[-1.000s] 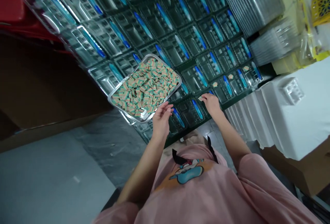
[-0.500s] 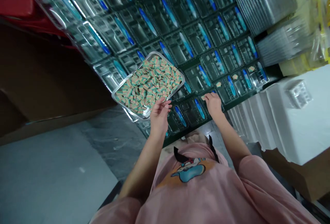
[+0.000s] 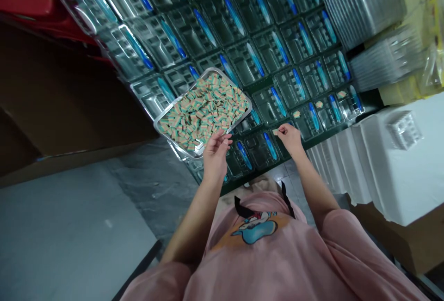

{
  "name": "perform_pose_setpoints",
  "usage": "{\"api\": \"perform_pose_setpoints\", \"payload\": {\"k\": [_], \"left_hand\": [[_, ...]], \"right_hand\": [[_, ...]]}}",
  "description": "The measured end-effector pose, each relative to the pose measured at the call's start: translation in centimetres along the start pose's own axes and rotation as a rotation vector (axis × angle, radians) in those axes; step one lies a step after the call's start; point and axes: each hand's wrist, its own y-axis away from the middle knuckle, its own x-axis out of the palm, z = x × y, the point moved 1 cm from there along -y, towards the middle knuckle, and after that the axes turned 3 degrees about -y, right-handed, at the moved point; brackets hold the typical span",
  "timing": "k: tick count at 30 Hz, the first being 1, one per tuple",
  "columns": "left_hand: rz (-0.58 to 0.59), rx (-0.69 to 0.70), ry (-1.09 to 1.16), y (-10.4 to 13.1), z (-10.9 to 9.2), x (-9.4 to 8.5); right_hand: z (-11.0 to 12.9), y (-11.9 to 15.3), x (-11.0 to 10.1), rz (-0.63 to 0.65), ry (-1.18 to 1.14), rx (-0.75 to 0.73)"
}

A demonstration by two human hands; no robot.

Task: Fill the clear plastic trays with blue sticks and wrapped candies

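1. My right hand [image 3: 290,138] pinches a striped piece [image 3: 275,132] over the clear blister trays [image 3: 256,150].
2. I'd want that pinch light and level.
3. My left hand [image 3: 215,155] curls beside the metal tray [image 3: 250,106]; I can't tell whether it holds anything.

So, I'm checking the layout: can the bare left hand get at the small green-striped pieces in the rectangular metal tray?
Probably yes: the left hand is at the near edge of the tray, and nothing visible covers most of the pieces.
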Motion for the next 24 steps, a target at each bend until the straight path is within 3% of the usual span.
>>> {"api": "perform_pose_setpoints", "payload": {"k": [3, 11, 18, 24], "left_hand": [[-0.001, -0.002, 0.016, 0.0, 0.0, 0.0], [-0.007, 0.009, 0.006, -0.1, -0.1, -0.1], [-0.067, 0.044, 0.015, -0.9, -0.2, -1.4], [-0.117, 0.065, 0.04, -2.3, -0.3, -3.8]], "right_hand": [[0.2, -0.1, -0.2, 0.018, 0.089, 0.006], [1.8, 0.8, 0.2, -0.016, 0.467, -0.221], [0.9, 1.0, 0.5, -0.04, 0.464, -0.296], [-0.6, 1.8, 0.4, -0.038, 0.367, -0.382]]}}
